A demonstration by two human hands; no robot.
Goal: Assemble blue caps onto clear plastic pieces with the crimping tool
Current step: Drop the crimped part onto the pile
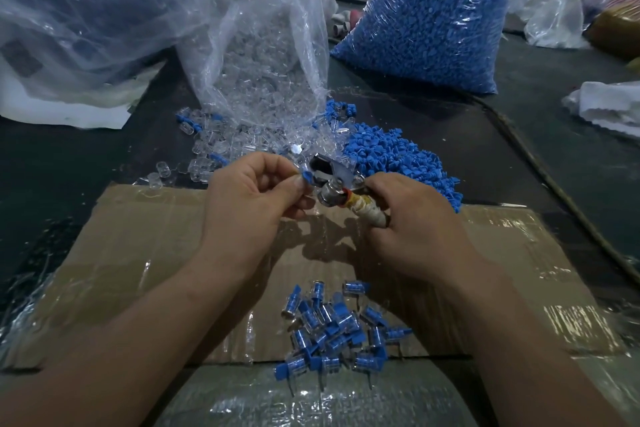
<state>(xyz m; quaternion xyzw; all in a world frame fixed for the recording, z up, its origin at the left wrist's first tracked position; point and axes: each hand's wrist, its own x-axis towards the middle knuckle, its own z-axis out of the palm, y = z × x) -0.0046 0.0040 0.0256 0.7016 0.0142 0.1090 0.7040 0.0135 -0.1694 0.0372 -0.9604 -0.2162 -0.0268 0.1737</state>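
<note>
Our left hand [256, 184] pinches a blue cap [306, 178] at the crimping tool [332, 177]; our right hand [408, 218] grips its wrapped handle above assembled pieces [332, 329].

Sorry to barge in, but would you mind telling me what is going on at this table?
A person is fitting blue caps onto clear plastic pieces. The left hand pinches a blue cap at the metal head of the crimping tool, and the right hand grips the tool's wrapped handle. Loose clear pieces spill from an open bag beside a pile of loose caps. A heap of finished pieces lies on the cardboard.
</note>
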